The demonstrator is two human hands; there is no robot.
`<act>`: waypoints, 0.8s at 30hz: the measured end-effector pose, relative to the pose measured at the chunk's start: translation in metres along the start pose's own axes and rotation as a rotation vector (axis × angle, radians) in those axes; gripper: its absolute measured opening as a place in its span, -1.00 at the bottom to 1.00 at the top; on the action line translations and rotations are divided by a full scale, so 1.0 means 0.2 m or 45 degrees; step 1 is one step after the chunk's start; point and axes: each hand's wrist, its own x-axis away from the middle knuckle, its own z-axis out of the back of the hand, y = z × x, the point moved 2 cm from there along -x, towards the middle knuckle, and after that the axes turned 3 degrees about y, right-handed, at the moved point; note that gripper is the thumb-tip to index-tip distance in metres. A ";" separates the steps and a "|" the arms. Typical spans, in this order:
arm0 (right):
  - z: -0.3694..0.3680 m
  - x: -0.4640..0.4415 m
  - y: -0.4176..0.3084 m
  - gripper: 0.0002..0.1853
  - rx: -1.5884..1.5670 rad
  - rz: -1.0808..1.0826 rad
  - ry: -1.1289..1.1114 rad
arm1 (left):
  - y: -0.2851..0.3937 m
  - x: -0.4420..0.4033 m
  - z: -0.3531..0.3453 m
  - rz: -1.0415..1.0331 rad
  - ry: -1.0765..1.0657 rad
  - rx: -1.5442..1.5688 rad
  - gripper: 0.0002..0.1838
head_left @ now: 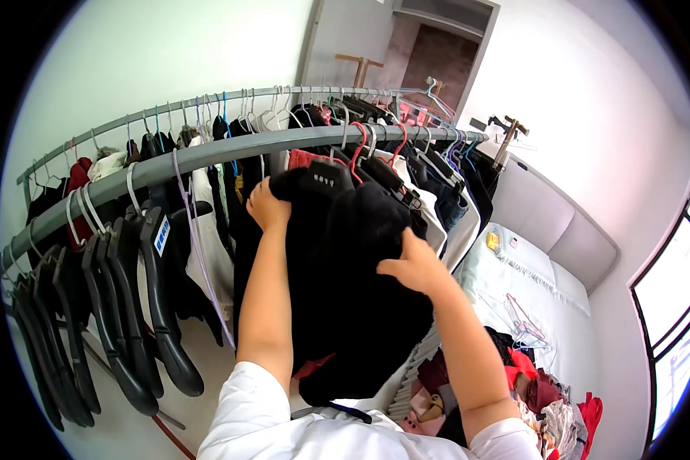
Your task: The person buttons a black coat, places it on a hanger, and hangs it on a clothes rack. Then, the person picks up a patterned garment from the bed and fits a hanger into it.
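Note:
A black garment (pixel 364 264) with a thick, soft-looking surface hangs in front of me on a wide black hanger (pixel 326 178) with pale lettering. The hanger's hook is on the near rail. My left hand (pixel 268 205) is closed at the garment's left shoulder, fingertips partly behind the cloth. At the opposite shoulder, my right hand (pixel 416 263) grips the cloth, its thumb showing in front and its other fingers mostly hidden. Behind it, a red hanger (pixel 357 153) and other clothes crowd the same rail.
The near grey rail (pixel 207 153) holds several bare black hangers (pixel 119 314) on the left. A second rail (pixel 184 103) of clothes runs behind. On the right, a bed (pixel 567 330) bears loose hangers (pixel 523 320) and a pile of clothes (pixel 544 395). A doorway (pixel 445 61) stands beyond.

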 end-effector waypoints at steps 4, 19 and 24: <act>-0.24 -0.07 0.11 -0.35 -0.008 -0.034 -0.014 | -0.17 0.07 -0.06 0.095 -0.390 -0.233 -0.51; -0.28 -0.11 0.18 -0.48 0.036 -0.016 0.089 | -0.24 0.12 -0.13 0.014 -0.644 0.373 -0.03; -0.29 -0.10 0.19 -0.43 0.072 -0.021 0.128 | -0.18 0.24 -0.04 -0.061 -0.428 -0.231 -0.07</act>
